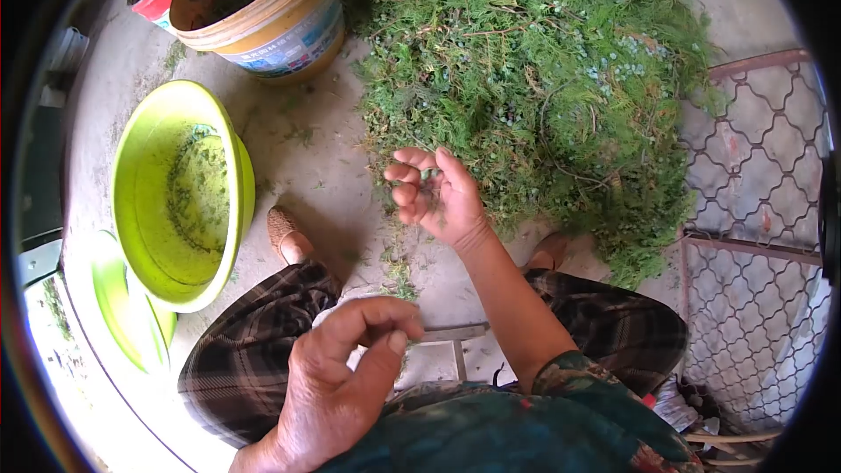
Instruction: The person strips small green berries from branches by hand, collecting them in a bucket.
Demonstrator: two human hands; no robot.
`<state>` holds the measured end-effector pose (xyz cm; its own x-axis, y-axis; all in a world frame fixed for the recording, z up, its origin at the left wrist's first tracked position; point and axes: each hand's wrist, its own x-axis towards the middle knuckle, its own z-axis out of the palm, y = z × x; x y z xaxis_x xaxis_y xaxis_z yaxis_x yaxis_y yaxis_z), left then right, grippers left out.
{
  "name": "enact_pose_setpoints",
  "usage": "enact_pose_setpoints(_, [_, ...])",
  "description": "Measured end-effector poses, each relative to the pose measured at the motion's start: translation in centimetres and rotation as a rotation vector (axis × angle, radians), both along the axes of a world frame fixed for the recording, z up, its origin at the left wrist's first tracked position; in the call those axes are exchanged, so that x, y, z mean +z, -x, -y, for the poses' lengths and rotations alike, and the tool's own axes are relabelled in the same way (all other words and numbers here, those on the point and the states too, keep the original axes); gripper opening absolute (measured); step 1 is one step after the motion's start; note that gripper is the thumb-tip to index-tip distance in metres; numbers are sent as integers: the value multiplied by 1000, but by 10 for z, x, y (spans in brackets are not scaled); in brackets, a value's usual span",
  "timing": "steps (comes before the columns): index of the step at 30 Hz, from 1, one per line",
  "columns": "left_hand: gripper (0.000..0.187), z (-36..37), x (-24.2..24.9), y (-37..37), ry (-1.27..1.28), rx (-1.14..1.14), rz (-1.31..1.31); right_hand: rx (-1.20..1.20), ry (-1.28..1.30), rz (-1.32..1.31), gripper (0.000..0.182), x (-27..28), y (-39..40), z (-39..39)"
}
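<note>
My left hand [346, 377] is low in the view, over my lap. Its fingers are curled and the thumb presses toward the index finger; whatever lies in that pinch is too small to make out. Further forward, my right hand [442, 197] is turned palm up with its fingers bent inward. Small dark green bits seem to lie in its cupped palm, but I cannot name them. Just beyond it spreads a big heap of green conifer sprigs [526, 96] with pale bluish cones among them. My right fingertips overlap the heap's near edge in the view.
A lime-green basin [140, 236] at left holds greenish bits; another green basin [109, 298] is partly beneath it. Behind stand a yellow bucket [307, 61] with sprigs inside and a red bucket [159, 2]. A metal lattice [762, 144] lies at right. Scraps dot the concrete floor [337, 158].
</note>
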<state>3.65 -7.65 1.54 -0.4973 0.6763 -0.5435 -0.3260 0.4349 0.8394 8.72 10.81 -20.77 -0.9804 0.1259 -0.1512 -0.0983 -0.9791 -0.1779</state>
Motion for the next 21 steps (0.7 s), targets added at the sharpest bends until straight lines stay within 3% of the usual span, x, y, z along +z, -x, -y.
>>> enact_pose_setpoints(2, [16, 1, -7, 6, 20, -16, -132, -69, -68, 179, 49, 31, 12, 14])
enact_pose_setpoints(6, [13, -1, -22, 14, 98, 128, -331, 46, -173, 153, 55, 71, 19, 28])
enact_pose_setpoints(9, [15, -5, -32, 18, 51, 179, -554, 84, -113, 58, 53, 102, 23, 44])
enact_pose_setpoints(12, [28, -9, -32, 22, 249, -53, -945, 83, 69, -36, 37, 116, 26, 65])
enact_pose_setpoints(14, [31, -7, -39, 21, 337, -99, -978, -29, -24, 58, 29, 116, 28, 80])
enact_pose_setpoints(17, [17, -8, -48, 21, 327, -193, -1046, -55, 32, 100, 26, 112, 28, 88])
enact_pose_setpoints(21, [12, -2, -63, 24, 347, -270, -1153, -77, -59, 160, 22, 89, 25, 102])
